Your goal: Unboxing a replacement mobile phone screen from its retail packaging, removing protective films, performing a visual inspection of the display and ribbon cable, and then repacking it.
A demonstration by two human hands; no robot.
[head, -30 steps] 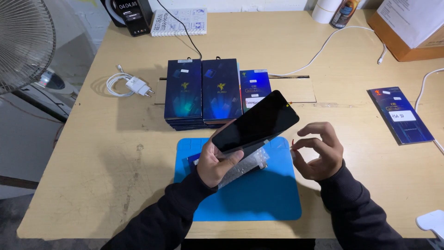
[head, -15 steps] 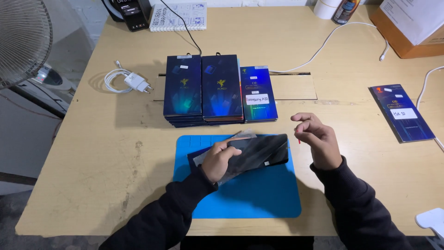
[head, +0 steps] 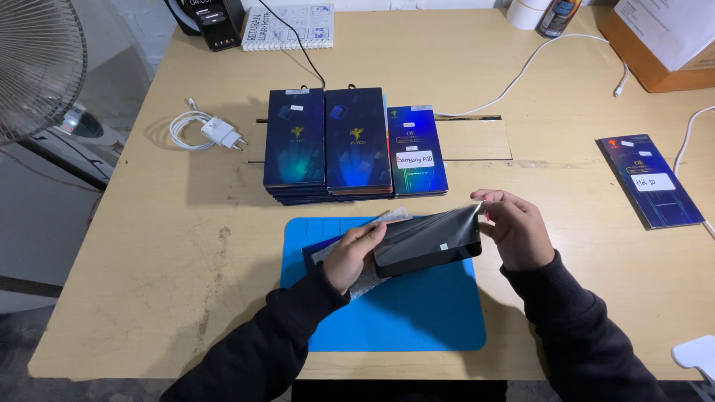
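Note:
A black smartphone [head: 426, 246] lies nearly flat just above a blue work mat [head: 402, 316]. My left hand [head: 350, 254] grips its left end, with a clear plastic wrapper [head: 363, 284] tucked under the fingers. My right hand [head: 515, 229] pinches the corner of a thin shiny film [head: 463, 217] at the phone's upper right corner, and the film is lifted slightly off the screen.
Behind the mat stand stacks of dark blue flat boxes [head: 328, 145] and one labelled box [head: 415, 150]. A similar box [head: 649, 181] lies at the right. A white charger with cable [head: 208, 132], a fan [head: 33, 67], a notebook [head: 289, 27] and a cardboard box [head: 655, 45] ring the table.
The phone came down from a raised tilt to nearly flat over the mat. My right hand moved in from beside it and took hold of the film at its corner.

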